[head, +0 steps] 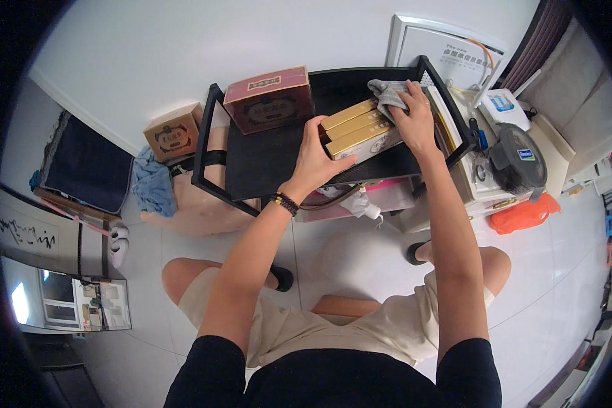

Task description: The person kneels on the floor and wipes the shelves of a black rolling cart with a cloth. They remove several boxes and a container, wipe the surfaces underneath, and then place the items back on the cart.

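Note:
Several flat gold-edged boxes stand side by side on the top of a black shelf rack; the nearest has a white front with writing. My left hand holds their left end, thumb along the front face and fingers at the far side. In my right hand is a bunched grey cloth, pressed against the right end of the boxes. A pink and maroon carton sits on the same shelf, left of the boxes and apart from my left hand.
Left of the rack is a brown box near blue cloth. To the right, a cabinet bears a white router and a grey-lidded container. An orange plastic bag lies beside it. A white bottle protrudes below the shelf.

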Motion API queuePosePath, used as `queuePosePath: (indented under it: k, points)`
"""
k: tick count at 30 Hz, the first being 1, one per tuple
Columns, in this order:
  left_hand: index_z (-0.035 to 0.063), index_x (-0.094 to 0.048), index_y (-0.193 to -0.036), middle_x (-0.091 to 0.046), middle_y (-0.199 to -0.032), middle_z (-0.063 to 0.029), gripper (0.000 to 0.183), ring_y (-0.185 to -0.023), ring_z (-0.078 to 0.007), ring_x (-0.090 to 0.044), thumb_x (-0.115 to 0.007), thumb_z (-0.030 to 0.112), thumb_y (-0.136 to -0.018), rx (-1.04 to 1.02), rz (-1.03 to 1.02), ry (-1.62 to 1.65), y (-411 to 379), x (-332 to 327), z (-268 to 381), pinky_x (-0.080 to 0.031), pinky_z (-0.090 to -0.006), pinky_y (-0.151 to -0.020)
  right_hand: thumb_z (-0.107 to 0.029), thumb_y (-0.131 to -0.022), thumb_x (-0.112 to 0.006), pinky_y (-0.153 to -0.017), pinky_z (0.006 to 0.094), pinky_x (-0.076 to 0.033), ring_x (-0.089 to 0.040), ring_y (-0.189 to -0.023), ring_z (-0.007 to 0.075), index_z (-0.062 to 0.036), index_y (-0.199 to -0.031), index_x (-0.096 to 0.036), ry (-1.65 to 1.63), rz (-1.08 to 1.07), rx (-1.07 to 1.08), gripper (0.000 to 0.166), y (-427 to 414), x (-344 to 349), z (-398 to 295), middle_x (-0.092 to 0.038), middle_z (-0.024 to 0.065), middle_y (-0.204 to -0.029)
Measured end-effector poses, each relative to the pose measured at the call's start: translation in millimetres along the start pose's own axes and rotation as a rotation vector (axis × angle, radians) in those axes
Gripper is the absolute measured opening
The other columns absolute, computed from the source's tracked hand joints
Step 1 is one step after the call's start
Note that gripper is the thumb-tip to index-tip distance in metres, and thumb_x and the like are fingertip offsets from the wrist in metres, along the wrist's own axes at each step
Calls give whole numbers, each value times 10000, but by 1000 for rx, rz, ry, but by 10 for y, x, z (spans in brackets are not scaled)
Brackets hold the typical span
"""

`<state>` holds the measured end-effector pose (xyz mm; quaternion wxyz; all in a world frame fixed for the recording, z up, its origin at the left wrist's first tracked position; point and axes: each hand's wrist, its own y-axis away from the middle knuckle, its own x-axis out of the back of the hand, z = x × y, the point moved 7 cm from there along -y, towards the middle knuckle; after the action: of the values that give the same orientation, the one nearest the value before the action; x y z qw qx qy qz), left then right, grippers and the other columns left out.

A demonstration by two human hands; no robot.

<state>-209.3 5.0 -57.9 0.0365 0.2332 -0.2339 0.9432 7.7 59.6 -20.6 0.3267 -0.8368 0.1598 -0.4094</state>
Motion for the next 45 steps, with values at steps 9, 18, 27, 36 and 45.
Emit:
queuePosePath:
  k: [9,18,27,36,45]
  points:
    - [29,-295,-1202,-480,-1120,-206,852,-1029,-346,-540,-870,254,-615,-55,161,7,-127,-116,-30,-452,-425,-889,-202,-831,-614,-1078,534,-282,-422,-1302,303,-88,-1211,-613,196,-169,-17,397,-41,-8,-5,-514,97,-1366]
    - [29,-348,-1198,-562,-1138,-158,778,-1023,-292,-593,-858,184,-631,21,165,122,-154,-119,-128,-484,-389,-873,-153,-731,-656,-1056,547,-290,-431,-1298,272,-138,-1200,-606,29,-230,387,473,432,-204,-1174,-526,111,-1324]
    - [23,-333,-1156,-521,-1084,-126,686,-978,-166,-570,-834,140,-703,120,211,388,57,-18,-26,-504,-298,-817,-114,-837,-549,-952,430,-423,-564,-1116,326,-27,-1117,-631,-224,54,-110,304,68,180,39,-638,162,-1106]
    - [6,-329,-1134,-493,-1050,-112,631,-946,-146,-542,-812,126,-746,360,441,809,333,39,238,-491,-275,-782,91,-738,-493,-1125,445,-241,-306,-1382,368,-51,-1333,-509,-219,299,-55,612,644,225,-716,-381,186,-1463]
    - [-9,-432,-1203,-549,-1145,-121,410,-1060,-192,-574,-630,176,-896,441,293,1154,607,185,425,-513,-335,-882,47,-678,-485,-1134,481,-190,-279,-1396,369,-72,-1271,-569,-199,340,193,611,690,744,-1239,-374,175,-1468]
